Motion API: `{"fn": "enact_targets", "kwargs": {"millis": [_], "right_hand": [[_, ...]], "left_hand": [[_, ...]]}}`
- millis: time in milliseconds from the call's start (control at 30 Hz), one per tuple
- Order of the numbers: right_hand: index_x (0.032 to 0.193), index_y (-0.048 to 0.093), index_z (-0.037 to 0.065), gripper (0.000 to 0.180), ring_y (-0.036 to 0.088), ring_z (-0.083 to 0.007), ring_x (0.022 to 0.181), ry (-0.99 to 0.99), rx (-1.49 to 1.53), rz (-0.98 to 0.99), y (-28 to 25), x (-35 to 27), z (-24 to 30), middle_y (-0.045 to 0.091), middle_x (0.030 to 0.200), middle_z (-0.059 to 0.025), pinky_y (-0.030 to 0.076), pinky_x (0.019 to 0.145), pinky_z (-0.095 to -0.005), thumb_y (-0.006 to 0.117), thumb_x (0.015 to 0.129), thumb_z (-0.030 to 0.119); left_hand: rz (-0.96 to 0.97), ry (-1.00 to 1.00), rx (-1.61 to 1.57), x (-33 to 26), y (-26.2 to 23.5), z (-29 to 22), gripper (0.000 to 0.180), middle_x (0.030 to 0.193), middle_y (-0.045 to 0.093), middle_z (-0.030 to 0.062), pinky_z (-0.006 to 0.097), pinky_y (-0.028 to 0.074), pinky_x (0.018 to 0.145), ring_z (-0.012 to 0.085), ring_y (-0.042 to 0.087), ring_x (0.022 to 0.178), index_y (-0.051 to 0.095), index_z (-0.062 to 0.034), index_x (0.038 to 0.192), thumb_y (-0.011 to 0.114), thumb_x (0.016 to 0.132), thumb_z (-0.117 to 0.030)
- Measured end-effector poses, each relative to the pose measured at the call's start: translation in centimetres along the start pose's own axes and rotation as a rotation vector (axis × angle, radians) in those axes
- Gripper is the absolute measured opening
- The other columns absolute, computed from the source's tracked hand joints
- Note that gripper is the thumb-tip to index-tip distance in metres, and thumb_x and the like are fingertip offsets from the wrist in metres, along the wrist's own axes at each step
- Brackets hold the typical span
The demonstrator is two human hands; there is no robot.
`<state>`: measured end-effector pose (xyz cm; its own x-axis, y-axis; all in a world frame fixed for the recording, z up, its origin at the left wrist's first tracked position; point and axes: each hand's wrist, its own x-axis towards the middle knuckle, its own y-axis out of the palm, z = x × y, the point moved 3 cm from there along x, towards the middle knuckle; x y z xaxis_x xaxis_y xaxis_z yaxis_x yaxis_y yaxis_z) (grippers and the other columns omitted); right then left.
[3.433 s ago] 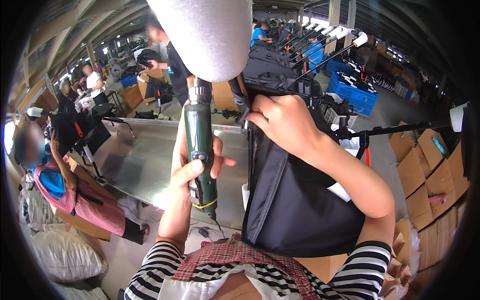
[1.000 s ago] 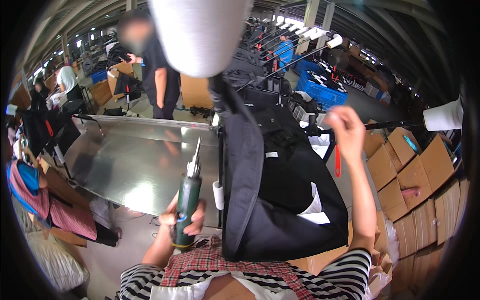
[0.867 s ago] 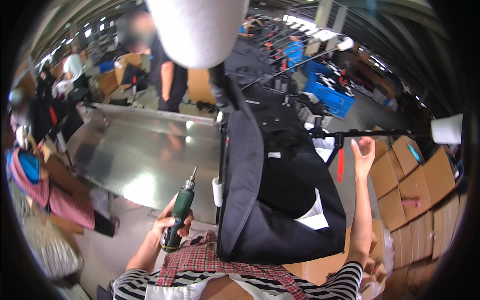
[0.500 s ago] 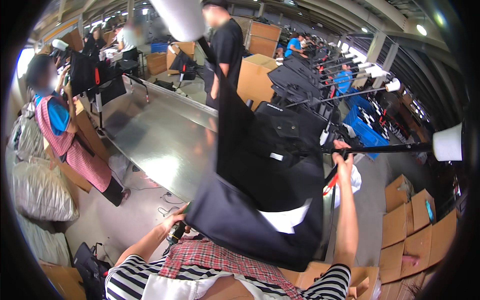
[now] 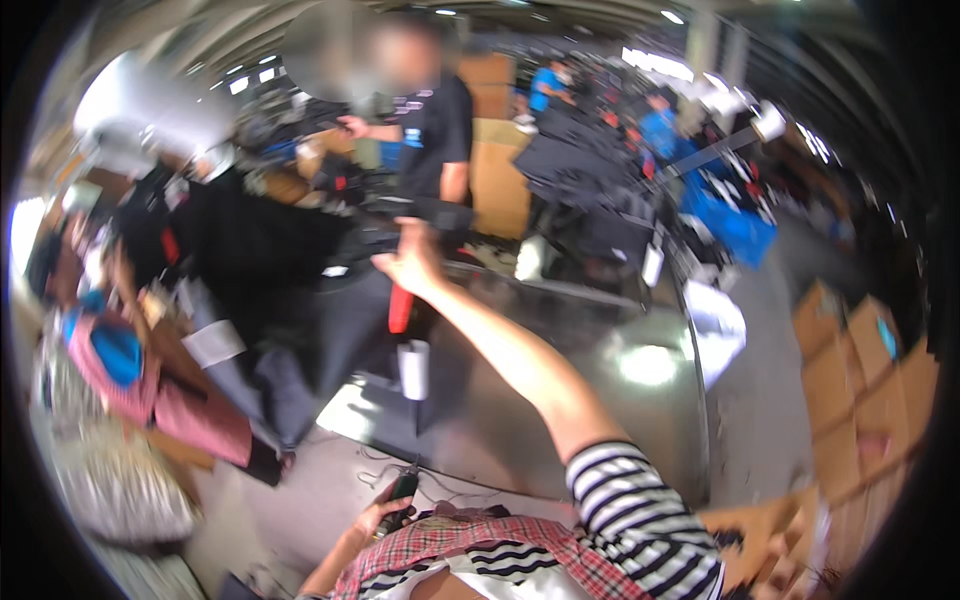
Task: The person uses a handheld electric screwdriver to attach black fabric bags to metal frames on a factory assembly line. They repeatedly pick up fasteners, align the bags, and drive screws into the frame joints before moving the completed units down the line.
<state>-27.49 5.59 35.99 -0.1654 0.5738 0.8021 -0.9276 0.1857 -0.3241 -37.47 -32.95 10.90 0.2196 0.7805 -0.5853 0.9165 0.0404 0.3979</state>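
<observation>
Low ctr, by the plaid apron (image 5: 430, 545), L hand (image 5: 376, 517) is wrapped round a dk green elec. screwdriver (image 5: 402, 489), not seen on any fastening. Farther up, R hand (image 5: 415, 266) reaches across to the frame of the blk fabric-and-frame unit (image 5: 275, 245); blur, can't tell if pinching or spread. Red strip (image 5: 400, 309) & white sleeve (image 5: 413, 370) below that hand. Unit at L side of metal table (image 5: 540, 400), unclear if resting. Progress, prob.: fabric already on frame; remaining screws, if any, n/a to see. Beyond: co-worker in blk tee (image 5: 437, 135), blue bin (image 5: 738, 238).
</observation>
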Motion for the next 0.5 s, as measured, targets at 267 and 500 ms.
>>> {"fn": "enact_targets", "kwargs": {"millis": [267, 500], "right_hand": [[0.141, 0.048, 0.005, 0.073, 0.032, -0.0396, 0.143, 0.048, -0.074, 0.627, -4.3, -8.9, -12.5, 0.036, 0.153, -0.0242, 0.03, 0.116, -0.0518, 0.073, 0.086, 0.046], [0.115, 0.062, 0.002, 0.063, 0.066, -0.0341, 0.102, 0.792, -0.43, 0.035, -33.1, -13.0, -40.8, 0.069, 0.108, -0.0194, 0.05, 0.089, -0.0431, 0.066, 0.087, 0.058]], "left_hand": [[0.151, -0.157, -0.049, 5.3, 2.5, -3.6, 0.082, 0.098, 0.061, 0.0081, 0.032, 0.051, 0.071, 0.0189, 0.06, 0.09, 0.032, -0.0146, 0.152, 0.077, 0.084, -0.022], [0.067, -0.274, -0.113, 11.4, 10.7, -4.1, 0.078, 0.101, 0.061, 0.0085, 0.034, 0.051, 0.085, 0.0209, 0.062, 0.095, 0.034, -0.0146, 0.152, 0.075, 0.085, -0.014]]}}
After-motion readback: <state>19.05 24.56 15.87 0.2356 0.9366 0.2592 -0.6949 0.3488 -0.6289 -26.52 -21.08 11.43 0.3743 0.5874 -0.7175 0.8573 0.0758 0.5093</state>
